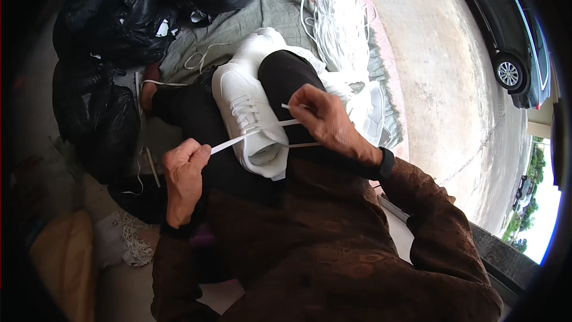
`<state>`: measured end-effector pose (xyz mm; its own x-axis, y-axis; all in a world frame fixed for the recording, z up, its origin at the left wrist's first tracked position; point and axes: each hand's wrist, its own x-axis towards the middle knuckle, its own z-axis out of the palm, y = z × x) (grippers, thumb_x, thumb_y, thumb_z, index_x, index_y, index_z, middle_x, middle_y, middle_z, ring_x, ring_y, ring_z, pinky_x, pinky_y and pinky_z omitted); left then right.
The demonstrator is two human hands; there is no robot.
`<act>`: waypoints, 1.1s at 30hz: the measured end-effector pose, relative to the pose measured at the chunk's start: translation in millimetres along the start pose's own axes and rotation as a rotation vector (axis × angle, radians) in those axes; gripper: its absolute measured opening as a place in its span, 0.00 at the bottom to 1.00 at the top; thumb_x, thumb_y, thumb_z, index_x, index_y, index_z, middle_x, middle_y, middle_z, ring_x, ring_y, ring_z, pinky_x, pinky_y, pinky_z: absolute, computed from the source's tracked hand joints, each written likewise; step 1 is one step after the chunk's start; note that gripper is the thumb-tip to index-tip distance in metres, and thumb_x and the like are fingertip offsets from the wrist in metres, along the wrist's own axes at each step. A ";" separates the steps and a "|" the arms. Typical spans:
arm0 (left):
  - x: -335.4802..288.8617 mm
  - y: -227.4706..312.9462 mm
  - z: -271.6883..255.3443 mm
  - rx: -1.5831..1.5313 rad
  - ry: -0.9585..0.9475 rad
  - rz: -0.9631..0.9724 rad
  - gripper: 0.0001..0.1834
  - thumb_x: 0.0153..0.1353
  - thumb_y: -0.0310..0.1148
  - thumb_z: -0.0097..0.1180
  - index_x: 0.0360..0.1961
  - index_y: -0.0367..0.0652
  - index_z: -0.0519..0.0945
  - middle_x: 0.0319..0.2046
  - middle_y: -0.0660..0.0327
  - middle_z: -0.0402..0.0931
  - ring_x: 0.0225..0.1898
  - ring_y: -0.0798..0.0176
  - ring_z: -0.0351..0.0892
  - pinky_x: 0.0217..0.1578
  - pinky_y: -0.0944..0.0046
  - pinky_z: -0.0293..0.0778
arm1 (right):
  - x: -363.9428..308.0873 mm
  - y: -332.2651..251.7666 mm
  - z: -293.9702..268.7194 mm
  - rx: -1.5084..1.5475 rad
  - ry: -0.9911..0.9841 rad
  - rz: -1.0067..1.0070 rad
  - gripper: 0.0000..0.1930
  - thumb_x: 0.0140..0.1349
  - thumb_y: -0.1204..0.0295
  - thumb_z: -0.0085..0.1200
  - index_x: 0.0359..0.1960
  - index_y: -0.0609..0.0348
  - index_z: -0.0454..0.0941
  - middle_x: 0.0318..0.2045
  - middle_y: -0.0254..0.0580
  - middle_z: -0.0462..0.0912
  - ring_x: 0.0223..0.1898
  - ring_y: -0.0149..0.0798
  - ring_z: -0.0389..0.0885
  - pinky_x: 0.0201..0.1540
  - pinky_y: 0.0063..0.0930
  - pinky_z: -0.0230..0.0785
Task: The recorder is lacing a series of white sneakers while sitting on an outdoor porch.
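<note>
A white sneaker rests on my lap, its toe pointing away and its opening toward me. White lace crosses its upper rows of eyelets. My left hand pinches one end of the shoelace, drawn taut to the left of the shoe. On the other side my right hand pinches the lace as well, a short tip sticking out past the fingers. Another white shoe lies just beyond the first. The far side of the sneaker is hidden.
Black plastic bags are heaped at the left. A thick bundle of white laces lies on a grey-green cloth, with more white shoes at the right. Tangled laces sit lower left. A car stands far right.
</note>
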<state>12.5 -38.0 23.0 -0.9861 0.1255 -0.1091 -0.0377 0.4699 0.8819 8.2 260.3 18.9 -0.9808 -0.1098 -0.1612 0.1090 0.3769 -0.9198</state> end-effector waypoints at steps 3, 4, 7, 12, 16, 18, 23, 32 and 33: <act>-6.6 -3.5 -37.9 -0.705 -0.452 -0.391 0.18 0.70 0.35 0.53 0.21 0.42 0.69 0.14 0.71 0.57 0.17 0.75 0.54 0.20 0.71 0.49 | -23.1 3.8 13.1 -0.360 -0.059 -0.321 0.05 0.58 0.77 0.60 0.33 0.58 0.76 0.30 0.40 0.76 0.31 0.44 0.81 0.32 0.36 0.74; -3.0 -14.9 -60.6 -1.041 -0.387 -0.279 0.18 0.73 0.38 0.49 0.25 0.44 0.67 0.16 0.69 0.56 0.19 0.72 0.54 0.21 0.71 0.52 | -24.9 3.5 15.3 -0.458 -0.064 -0.360 0.06 0.57 0.78 0.61 0.33 0.57 0.76 0.32 0.41 0.75 0.33 0.47 0.82 0.33 0.37 0.76; -7.2 -1.6 -131.3 -1.275 0.223 -0.208 0.11 0.75 0.35 0.44 0.36 0.39 0.69 0.44 0.56 0.69 0.50 0.58 0.66 0.64 0.50 0.57 | -18.2 3.8 22.2 -0.494 -0.042 -0.323 0.06 0.57 0.78 0.59 0.33 0.57 0.74 0.29 0.40 0.73 0.31 0.48 0.80 0.32 0.38 0.74; 5.6 -25.2 -166.8 -1.513 0.320 -0.258 0.09 0.76 0.30 0.41 0.39 0.36 0.69 0.37 0.58 0.67 0.43 0.63 0.67 0.53 0.59 0.63 | -6.0 10.5 21.0 -0.565 -0.112 -0.343 0.09 0.52 0.79 0.59 0.34 0.57 0.74 0.30 0.39 0.72 0.32 0.46 0.79 0.30 0.38 0.73; 6.3 -39.2 -131.4 -1.362 0.011 -0.264 0.06 0.74 0.28 0.44 0.38 0.38 0.70 0.25 0.67 0.59 0.24 0.73 0.59 0.23 0.71 0.59 | -5.0 1.3 25.5 -0.653 -0.135 -0.425 0.13 0.47 0.79 0.60 0.35 0.56 0.75 0.30 0.39 0.72 0.34 0.45 0.79 0.30 0.38 0.74; 3.8 -15.4 -66.7 -0.883 0.079 -0.290 0.06 0.73 0.28 0.47 0.38 0.38 0.72 0.22 0.69 0.62 0.20 0.76 0.59 0.19 0.74 0.57 | -3.0 -2.4 28.0 -0.729 -0.182 -0.470 0.15 0.43 0.78 0.61 0.36 0.55 0.75 0.31 0.39 0.73 0.36 0.45 0.79 0.30 0.37 0.74; -16.0 7.1 15.6 -0.406 -0.031 -0.208 0.04 0.64 0.21 0.58 0.37 0.32 0.82 0.27 0.61 0.80 0.25 0.74 0.76 0.25 0.74 0.74 | 1.3 4.8 47.1 -0.789 -0.272 -0.551 0.17 0.40 0.76 0.61 0.36 0.54 0.75 0.33 0.39 0.74 0.37 0.44 0.79 0.31 0.37 0.75; -9.3 -0.7 44.3 -0.547 -0.007 -0.239 0.07 0.56 0.17 0.61 0.34 0.33 0.75 0.26 0.61 0.79 0.25 0.75 0.76 0.25 0.72 0.77 | 4.7 14.6 46.1 -0.567 -0.163 -0.433 0.09 0.50 0.79 0.59 0.30 0.56 0.71 0.28 0.38 0.73 0.30 0.48 0.80 0.28 0.40 0.73; -6.9 -0.8 44.5 -0.543 -0.028 -0.278 0.09 0.54 0.17 0.62 0.34 0.34 0.74 0.25 0.61 0.78 0.25 0.76 0.76 0.24 0.73 0.76 | 4.2 15.9 45.6 -0.564 -0.163 -0.421 0.09 0.52 0.78 0.60 0.30 0.56 0.71 0.29 0.38 0.73 0.29 0.48 0.79 0.28 0.40 0.72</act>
<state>26.5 -0.4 2.6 -0.9233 0.0882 -0.3737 -0.3770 -0.0235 0.9259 13.2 223.9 -12.7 -0.8799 -0.4694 0.0744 -0.4161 0.6852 -0.5978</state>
